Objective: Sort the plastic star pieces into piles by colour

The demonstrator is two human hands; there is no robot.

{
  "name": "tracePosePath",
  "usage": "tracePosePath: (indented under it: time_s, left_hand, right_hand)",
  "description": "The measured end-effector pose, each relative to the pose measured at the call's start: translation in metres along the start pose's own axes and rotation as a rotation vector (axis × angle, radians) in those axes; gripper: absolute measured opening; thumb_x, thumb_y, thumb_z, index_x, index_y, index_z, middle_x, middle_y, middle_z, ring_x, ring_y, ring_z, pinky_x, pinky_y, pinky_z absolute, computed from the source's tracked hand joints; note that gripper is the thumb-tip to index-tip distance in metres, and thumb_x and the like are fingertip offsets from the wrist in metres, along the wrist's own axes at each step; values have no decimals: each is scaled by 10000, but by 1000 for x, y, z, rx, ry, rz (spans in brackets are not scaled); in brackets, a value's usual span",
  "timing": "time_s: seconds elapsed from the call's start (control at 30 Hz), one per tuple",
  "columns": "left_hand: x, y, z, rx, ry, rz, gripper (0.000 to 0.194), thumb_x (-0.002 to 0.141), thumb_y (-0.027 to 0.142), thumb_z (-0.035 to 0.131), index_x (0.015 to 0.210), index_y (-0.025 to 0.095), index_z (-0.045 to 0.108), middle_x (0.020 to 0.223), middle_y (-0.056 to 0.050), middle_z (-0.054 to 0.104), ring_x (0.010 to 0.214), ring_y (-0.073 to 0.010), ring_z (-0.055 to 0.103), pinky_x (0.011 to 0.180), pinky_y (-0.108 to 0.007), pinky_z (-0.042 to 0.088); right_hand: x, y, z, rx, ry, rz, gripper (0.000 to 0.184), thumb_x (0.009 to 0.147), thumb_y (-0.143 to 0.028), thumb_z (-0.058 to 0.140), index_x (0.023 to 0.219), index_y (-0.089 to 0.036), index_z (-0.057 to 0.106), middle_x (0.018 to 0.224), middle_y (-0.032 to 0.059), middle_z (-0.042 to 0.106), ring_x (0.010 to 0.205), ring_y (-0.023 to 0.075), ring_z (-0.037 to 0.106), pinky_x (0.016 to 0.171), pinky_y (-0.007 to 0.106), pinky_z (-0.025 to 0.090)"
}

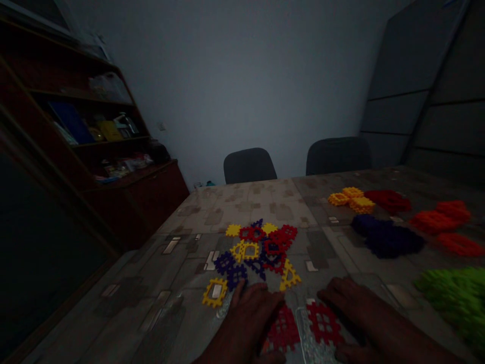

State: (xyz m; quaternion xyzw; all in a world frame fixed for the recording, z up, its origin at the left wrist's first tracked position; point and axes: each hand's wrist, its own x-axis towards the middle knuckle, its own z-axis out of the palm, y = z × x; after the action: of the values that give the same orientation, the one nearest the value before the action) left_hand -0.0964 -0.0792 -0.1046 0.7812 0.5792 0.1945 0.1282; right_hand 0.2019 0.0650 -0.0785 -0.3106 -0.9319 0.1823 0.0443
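Note:
My left hand [250,308] is at the near edge of the table, its fingers and thumb curved round a red toothed square piece [283,328]; part of it is hidden under the hand. To the right, my right hand [352,303] has its fingers and thumb about the edge of another red square piece [324,323] with window-like holes. Just beyond my hands lies a loose pile of interlocking plastic pieces: yellow squares [250,251], a yellow triangle [290,276], dark blue squares [237,276] and red pieces [278,246]. One yellow square frame [215,292] lies left of my left hand.
Sorted heaps stand at the right: yellow [359,203], red [388,200], dark blue [390,237], orange [439,220] and green [458,298]. Two dark chairs [250,166] are behind the patterned table [197,227]. A wooden shelf unit [151,187] is at the left.

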Motion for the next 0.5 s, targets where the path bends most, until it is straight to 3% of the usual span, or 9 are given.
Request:
tracePosePath:
  time_s: [0.1, 0.3, 0.4, 0.5]
  left_hand:
    - [1, 5, -6, 1, -26, -18, 983, 740, 377, 897, 1570, 346, 371, 1509, -123, 591, 1446, -421, 468, 1211, -757, 201]
    - [8, 8, 5, 4, -65, -31, 916, 760, 354, 898, 1540, 306, 422, 1426, -156, 629, 1356, -395, 565, 1213, -719, 239]
    - [9, 8, 6, -12, -62, -21, 940, 761, 406, 892, 1555, 314, 398, 1438, -150, 626, 1373, -394, 547, 1213, -715, 239]
    - [6, 11, -10, -48, -2, -39, 874, 783, 398, 867, 1539, 315, 435, 1480, -139, 614, 1415, -395, 511, 1230, -707, 215]
  right_hand:
    - [4, -2, 7, 1, 68, -50, 690, 683, -334, 872, 1353, -261, 721, 1418, 190, 656, 1283, 476, 614, 1025, 617, 551]
    - [5, 13, 27, 6, 162, -99, 495, 787, -345, 771, 1271, -257, 716, 1327, 160, 698, 1208, 377, 652, 1012, 525, 536]
    - [6, 11, 22, 29, 113, -70, 427, 811, -366, 745, 1223, -261, 705, 1277, 142, 696, 1172, 343, 644, 1011, 489, 513]
    - [9, 0, 11, 62, 47, -73, 429, 819, -353, 729, 1231, -242, 686, 1266, 144, 682, 1162, 329, 630, 1015, 473, 502]
